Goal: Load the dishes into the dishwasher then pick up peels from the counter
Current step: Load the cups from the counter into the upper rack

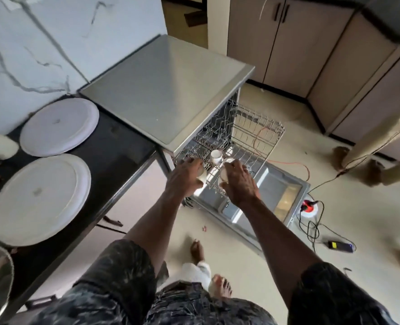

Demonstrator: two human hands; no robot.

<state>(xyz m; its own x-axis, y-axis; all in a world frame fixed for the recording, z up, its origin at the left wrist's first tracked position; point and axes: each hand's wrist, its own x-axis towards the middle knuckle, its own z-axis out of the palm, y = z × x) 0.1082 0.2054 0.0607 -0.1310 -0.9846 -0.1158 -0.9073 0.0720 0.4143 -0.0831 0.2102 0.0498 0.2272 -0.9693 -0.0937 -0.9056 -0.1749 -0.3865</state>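
- Over the near left corner of the pulled-out upper rack [257, 134] of the dishwasher [166, 90], both hands work side by side.
- The left hand [186, 175] curls down over a pale cup [203, 177]. Only the cup's edge shows under the fingers, so I cannot tell its tilt.
- The right hand [237, 184] wraps its fingers round a second white cup [226, 171]; which end is up is unclear.
- A third cup [216, 156] sits on the wires just beyond the hands and between them.
- The rack lies directly beneath both held cups, so setting them in looks like a short lowering. The right-hand cup is just beside the seated one and probably needs the slot next to it.
- Two white plates [59, 126] wait on the black counter [114, 146], well to the left — the left hand is nearer.
- Peels are too blurred to make out.
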